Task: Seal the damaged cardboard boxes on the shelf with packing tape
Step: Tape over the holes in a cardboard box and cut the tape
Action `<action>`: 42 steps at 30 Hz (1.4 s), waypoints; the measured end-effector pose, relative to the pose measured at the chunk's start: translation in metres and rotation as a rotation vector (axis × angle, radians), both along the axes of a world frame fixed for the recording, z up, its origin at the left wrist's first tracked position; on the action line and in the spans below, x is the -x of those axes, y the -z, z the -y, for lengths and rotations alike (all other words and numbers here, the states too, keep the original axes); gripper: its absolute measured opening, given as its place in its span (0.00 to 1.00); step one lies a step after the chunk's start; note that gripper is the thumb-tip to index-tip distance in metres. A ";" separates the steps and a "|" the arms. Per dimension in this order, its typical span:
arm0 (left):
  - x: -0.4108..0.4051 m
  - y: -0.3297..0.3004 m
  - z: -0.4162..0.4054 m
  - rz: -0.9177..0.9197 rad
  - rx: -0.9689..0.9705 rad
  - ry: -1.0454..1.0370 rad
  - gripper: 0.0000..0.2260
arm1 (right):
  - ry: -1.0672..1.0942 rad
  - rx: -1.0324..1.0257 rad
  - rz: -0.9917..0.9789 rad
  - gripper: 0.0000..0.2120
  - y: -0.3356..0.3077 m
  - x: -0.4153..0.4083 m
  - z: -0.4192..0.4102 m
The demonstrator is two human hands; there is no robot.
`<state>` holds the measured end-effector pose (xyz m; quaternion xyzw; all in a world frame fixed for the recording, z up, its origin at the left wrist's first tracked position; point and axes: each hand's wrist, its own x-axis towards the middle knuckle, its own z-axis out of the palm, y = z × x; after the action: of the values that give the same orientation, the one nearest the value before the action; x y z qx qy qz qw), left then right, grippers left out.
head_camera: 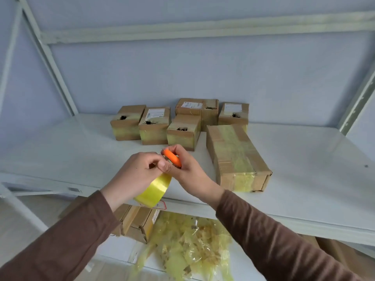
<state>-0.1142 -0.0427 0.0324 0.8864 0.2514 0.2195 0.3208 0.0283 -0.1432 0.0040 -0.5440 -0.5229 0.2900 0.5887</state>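
Both hands meet at the yellow tape roll; left hand fingers pinch its loose end, right hand grips an orange cutter, likely to cut a strip; holed cardboard boxes wait beyond the fingertips.

Storeroom: metal shelving stacked with taped cardboard boxes

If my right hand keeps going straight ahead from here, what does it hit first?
Probably the small box directly beyond the right hand, which grips an orange cutter. Depth is uncertain; the long box lies just right of that line.
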 end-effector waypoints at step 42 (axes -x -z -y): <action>-0.187 0.030 -0.037 -0.070 0.194 0.069 0.28 | 0.647 0.436 0.934 0.20 0.017 -0.119 0.143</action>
<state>0.0730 -0.0056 0.0022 0.8663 0.2520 0.1521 0.4036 0.1476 -0.2861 -0.0127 -0.8531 -0.4625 -0.0726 0.2301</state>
